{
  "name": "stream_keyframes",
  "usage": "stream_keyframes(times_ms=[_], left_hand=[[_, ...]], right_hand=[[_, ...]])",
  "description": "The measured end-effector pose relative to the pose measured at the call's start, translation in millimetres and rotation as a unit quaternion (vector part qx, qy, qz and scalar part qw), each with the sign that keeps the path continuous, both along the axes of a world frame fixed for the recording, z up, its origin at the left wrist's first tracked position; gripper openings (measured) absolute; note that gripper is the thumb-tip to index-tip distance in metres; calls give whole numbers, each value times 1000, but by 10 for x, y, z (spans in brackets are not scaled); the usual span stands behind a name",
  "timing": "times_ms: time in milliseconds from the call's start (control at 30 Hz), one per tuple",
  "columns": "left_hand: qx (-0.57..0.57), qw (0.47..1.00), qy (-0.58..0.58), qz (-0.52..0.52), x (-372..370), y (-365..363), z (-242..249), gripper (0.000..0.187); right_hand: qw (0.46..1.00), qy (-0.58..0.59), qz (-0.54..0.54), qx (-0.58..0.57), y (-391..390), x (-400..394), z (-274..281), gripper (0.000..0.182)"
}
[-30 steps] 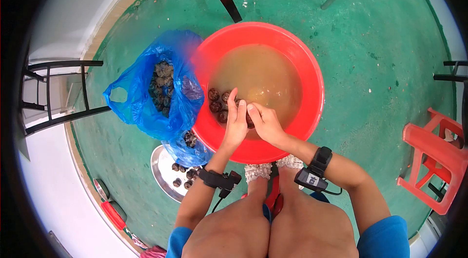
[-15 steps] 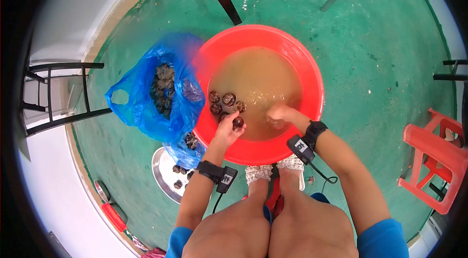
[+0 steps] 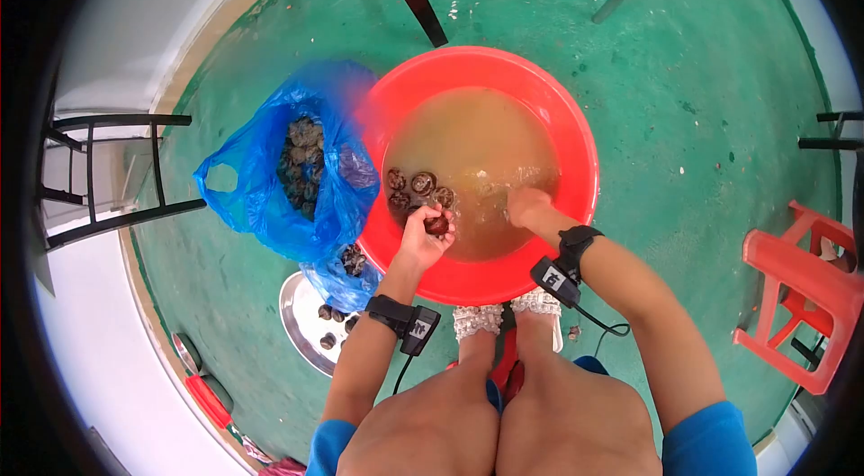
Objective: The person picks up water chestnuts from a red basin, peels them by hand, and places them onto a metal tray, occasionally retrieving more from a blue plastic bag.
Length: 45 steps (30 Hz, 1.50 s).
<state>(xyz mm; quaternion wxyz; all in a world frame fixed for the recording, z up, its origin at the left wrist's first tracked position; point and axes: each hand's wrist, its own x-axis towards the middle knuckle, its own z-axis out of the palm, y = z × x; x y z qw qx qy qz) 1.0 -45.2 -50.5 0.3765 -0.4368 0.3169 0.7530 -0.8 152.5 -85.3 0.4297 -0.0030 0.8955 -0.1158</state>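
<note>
My left hand [image 3: 427, 238] is closed round a round, dark brown snail [image 3: 436, 225] above the murky water at the basin's near left. Several more snails [image 3: 423, 184] sit half out of the water just beyond that hand. My right hand [image 3: 526, 204] dips into the brown water [image 3: 477, 134] on the right side. Its fingers are under the surface and hidden, so whether it grips anything does not show. Both hands are inside the wide red basin [image 3: 450, 282].
Left of the basin stands an open blue plastic bag [image 3: 261, 206] with greyish snails inside. Below it, a round metal tray [image 3: 301, 332] carries several snails. A red plastic stool [image 3: 765, 260] is at the right, and a black chair frame [image 3: 126, 224] at the left.
My right hand has shifted slightly right in the water. The snail in my left hand has turned a little and sits deeper between the fingers.
</note>
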Motion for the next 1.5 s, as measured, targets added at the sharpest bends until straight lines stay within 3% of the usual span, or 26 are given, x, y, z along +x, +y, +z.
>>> stream_keyframes(times_ms=[33, 100, 133, 167, 267, 300, 333, 367, 400, 433, 500, 533, 567, 633, 667, 733, 800, 1100, 1233, 1400, 1467, 1500], left_hand=[[-19, 1000, 21, -5, 3, 6, -18, 10], [-37, 999, 27, -16, -19, 34, -28, 11], [-56, 998, 32, -27, -27, 45, -19, 14], [-57, 998, 31, -27, -16, 51, -18, 14], [-98, 994, 47, 4, 27, 37, 3, 26], [-78, 995, 65, 10, 19, 41, 40, 31], [-56, 995, 83, 16, 9, 51, 73, 36], [-34, 994, 101, 23, -2, 64, 110, 42], [-54, 993, 92, 40, -58, 232, 369, 50], [-55, 993, 92, 41, -61, 229, 432, 50], [-77, 977, 184, -71, -58, 185, 493, 60], [-71, 966, 217, -118, -76, 174, 484, 71], [-72, 966, 217, -118, -85, 182, 501, 71], [-38, 949, 255, -180, -104, 238, 604, 75], [-28, 949, 255, -183, -114, 270, 648, 78], [-4, 953, 250, -171, -143, 287, 727, 79], [50, 947, 262, -176, -177, 269, 751, 81], [31, 932, 281, -224, -211, 291, 835, 84], [-27, 944, 222, -241, -190, 414, 941, 86], [1, 937, 210, -278, -178, 344, 844, 89], [-38, 947, 180, -263, -172, 367, 872, 92], [-37, 947, 180, -262, -159, 373, 858, 92]], right_hand=[[996, -53, 41, -63, -14, 59, -48, 25], [959, -70, -78, -265, -153, 44, 53, 24], [877, -189, -249, -365, -235, 43, 68, 23], [742, -297, -405, -443, -318, 45, 84, 22], [692, -246, -415, -537, -484, -40, 681, 22], [692, -246, -416, -536, -512, -1, 725, 22], [822, 15, -272, -500, -538, 65, 757, 22], [865, 274, -99, -409, -547, 112, 792, 23], [879, 307, -84, -355, -504, 131, 864, 29], [879, 307, -84, -356, -470, 145, 854, 29], [868, 212, -146, -425, -402, 174, 799, 37], [831, 179, -164, -501, -392, 179, 736, 42], [830, 179, -164, -501, -386, 210, 696, 42], [746, 31, -270, -608, -372, 247, 838, 39], [746, 31, -270, -608, -380, 258, 916, 39], [671, -38, -388, -631, -416, 267, 1055, 32], [686, -21, -377, -622, -426, 279, 1075, 33], [732, 52, -404, -546, -490, 269, 1214, 31], [739, -2, -396, -545, -398, 234, 1216, 33], [744, -30, -360, -562, -350, 213, 1222, 39], [796, 77, -327, -504, -398, 258, 1264, 41], [796, 77, -327, -503, -418, 277, 1267, 41]])
